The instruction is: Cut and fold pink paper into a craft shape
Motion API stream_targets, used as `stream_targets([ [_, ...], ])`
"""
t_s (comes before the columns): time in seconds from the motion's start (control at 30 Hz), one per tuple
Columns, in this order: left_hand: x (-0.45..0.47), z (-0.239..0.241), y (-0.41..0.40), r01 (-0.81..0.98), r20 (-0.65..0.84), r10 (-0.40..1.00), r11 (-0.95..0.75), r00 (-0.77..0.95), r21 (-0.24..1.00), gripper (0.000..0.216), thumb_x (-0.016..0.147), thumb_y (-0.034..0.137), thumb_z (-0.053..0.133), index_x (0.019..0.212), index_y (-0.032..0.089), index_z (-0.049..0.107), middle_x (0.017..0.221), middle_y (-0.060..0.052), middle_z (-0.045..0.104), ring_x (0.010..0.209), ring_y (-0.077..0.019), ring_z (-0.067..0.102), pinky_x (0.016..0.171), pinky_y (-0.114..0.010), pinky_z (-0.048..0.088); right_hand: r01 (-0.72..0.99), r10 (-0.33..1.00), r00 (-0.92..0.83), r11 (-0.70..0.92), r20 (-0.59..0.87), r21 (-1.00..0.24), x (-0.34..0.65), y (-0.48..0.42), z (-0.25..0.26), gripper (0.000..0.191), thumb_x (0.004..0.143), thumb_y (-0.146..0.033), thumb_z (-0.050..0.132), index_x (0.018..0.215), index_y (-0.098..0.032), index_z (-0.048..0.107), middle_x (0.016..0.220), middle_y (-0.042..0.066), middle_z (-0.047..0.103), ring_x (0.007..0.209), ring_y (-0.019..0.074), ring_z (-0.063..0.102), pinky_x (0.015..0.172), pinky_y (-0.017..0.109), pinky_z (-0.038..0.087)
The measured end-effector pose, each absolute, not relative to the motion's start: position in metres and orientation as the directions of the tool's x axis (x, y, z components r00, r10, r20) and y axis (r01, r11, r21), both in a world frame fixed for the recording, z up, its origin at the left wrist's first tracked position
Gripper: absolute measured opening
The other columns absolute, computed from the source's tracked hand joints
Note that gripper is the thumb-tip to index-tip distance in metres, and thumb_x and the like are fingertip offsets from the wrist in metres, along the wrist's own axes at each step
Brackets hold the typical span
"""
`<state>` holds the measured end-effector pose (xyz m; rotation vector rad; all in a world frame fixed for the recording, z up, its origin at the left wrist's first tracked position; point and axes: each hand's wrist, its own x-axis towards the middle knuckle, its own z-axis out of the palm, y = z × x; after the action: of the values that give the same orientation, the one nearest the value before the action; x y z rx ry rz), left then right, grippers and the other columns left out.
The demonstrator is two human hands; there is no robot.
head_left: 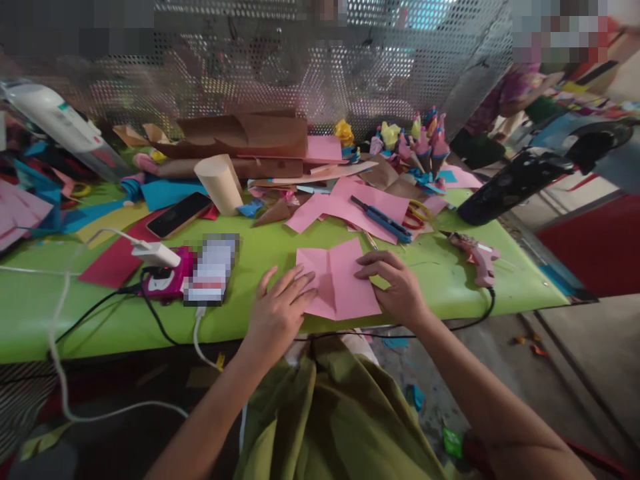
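A pink sheet of paper (350,283) with a raised crease down its middle lies opened out near the table's front edge. My left hand (283,303) rests on its left half, fingers spread and stretched out. On the right half, the fingertips of my right hand (397,287) touch the paper, and its thumb stands apart near the right edge. Just beyond the sheet are more pink paper pieces (340,200), a blue utility knife (383,220) and yellow-and-red-handled scissors (420,212).
A pink glue gun (480,257) and a black bottle (510,187) are at right. Left are a phone (213,270) on a cable, a magenta power adapter (170,273), a dark phone (180,215) and a cardboard tube (219,185). Paper cones (435,143) stand behind.
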<state>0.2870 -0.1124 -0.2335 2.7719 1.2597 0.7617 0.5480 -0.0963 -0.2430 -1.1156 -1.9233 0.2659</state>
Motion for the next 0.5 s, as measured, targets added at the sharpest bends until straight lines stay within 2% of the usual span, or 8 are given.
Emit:
stream_targets([
  [0.17, 0.291, -0.244, -0.112, 0.620, 0.354, 0.688, -0.725, 0.634, 0.299, 0.039, 0.081, 0.001, 0.059, 0.109, 0.023, 0.073, 0.122, -0.005, 0.074, 0.116, -0.0235, 0.066, 0.111, -0.050, 0.039, 0.675, 0.823, -0.321, 0.546, 0.468, -0.497, 0.567, -0.111, -0.261, 0.031, 0.081, -0.002, 0.052, 0.091, -0.024, 0.071, 0.108, 0.007, 0.075, 0.101, 0.0224, 0.070, 0.088, 0.039, 0.056],
  [0.27, 0.292, -0.242, -0.108, 0.611, 0.290, 0.704, -0.708, 0.648, 0.354, 0.044, 0.081, 0.004, 0.062, 0.120, 0.024, 0.070, 0.124, -0.006, 0.073, 0.109, -0.0232, 0.067, 0.100, -0.045, 0.046, 0.710, 0.827, -0.398, 0.552, 0.398, -0.438, 0.572, -0.116, -0.258, 0.034, 0.087, -0.006, 0.054, 0.107, -0.026, 0.073, 0.112, 0.006, 0.076, 0.110, 0.0251, 0.066, 0.097, 0.044, 0.051],
  [0.37, 0.292, -0.237, -0.105, 0.626, 0.210, 0.715, -0.690, 0.667, 0.364, 0.053, 0.081, 0.002, 0.063, 0.127, 0.026, 0.066, 0.132, -0.005, 0.069, 0.112, -0.0240, 0.063, 0.093, -0.042, 0.047, 0.718, 0.837, -0.449, 0.546, 0.312, -0.432, 0.577, -0.117, -0.251, 0.040, 0.091, -0.010, 0.055, 0.123, -0.029, 0.071, 0.121, 0.007, 0.073, 0.117, 0.0258, 0.062, 0.100, 0.047, 0.047],
  [0.5, 0.293, -0.234, -0.101, 0.631, 0.160, 0.750, -0.635, 0.642, 0.446, 0.040, 0.085, 0.007, 0.063, 0.118, 0.028, 0.071, 0.128, -0.003, 0.072, 0.111, -0.0231, 0.062, 0.093, -0.042, 0.047, 0.694, 0.841, -0.467, 0.539, 0.272, -0.477, 0.582, -0.115, -0.250, 0.031, 0.094, -0.019, 0.057, 0.118, -0.030, 0.074, 0.123, 0.007, 0.071, 0.117, 0.0260, 0.060, 0.100, 0.046, 0.047],
])
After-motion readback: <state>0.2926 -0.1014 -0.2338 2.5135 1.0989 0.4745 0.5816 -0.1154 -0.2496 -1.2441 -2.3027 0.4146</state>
